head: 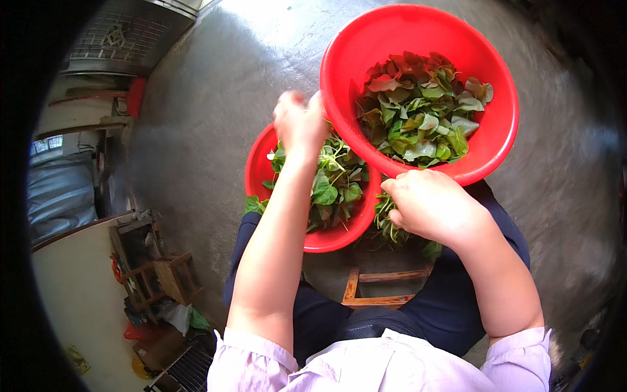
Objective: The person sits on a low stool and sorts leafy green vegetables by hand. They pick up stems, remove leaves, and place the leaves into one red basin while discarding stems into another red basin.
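A large red plastic basin (504, 112) holding torn green leaves (426, 117) is at the upper right, tilted. At its near rim, my right hand (431, 206) grips the edge. My left hand (301, 120), slightly blurred, is beside that basin's left rim with thumb and fingers apart; nothing shows in it. Whether its thumb touches the rim is unclear. Under my left forearm stands a second red basin (338, 242), filled with leafy green stems (328, 188). A bundle of cut stems (387, 223) lies below my right hand, partly covered by it.
Between my knees is a wooden stool frame (384, 289). Grey concrete floor (196, 147) surrounds the basins. Along the left wall stand small wooden furniture (171, 274), plastic bags (181, 316) and a black wire rack (191, 367).
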Motion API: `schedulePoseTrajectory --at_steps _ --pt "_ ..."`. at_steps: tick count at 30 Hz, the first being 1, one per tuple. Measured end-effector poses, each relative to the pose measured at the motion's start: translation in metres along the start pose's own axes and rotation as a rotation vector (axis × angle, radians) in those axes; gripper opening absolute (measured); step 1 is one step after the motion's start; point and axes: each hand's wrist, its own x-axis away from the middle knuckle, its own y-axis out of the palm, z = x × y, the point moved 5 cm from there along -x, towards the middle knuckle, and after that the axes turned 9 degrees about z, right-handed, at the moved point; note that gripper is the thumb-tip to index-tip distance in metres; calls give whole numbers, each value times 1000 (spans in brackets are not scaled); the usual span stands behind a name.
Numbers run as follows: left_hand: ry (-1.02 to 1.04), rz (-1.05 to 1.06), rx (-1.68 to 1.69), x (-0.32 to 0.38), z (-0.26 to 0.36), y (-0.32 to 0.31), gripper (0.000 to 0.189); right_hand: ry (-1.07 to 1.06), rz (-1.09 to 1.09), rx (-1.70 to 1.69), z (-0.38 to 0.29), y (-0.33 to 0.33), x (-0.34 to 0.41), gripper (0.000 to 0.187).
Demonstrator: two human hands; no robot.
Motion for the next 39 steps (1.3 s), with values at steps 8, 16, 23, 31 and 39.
schedulePoseTrajectory --at_steps 8,16,23,31,39 --pt "-296 -320 -426 78 -159 -3 26 -73 162 -87 -12 -12 -6 16" --pt "125 -835 -263 45 -8 -124 17 -226 518 -205 -31 -28 -25 34" --pt "240 -829 110 66 46 -178 13 -594 679 -430 -66 -18 -41 21" --pt "-76 -826 693 44 18 -180 26 -367 318 -849 -71 -20 -68 14" --pt "-76 -769 554 25 -22 -171 23 -244 392 -758 -71 -9 -91 21"
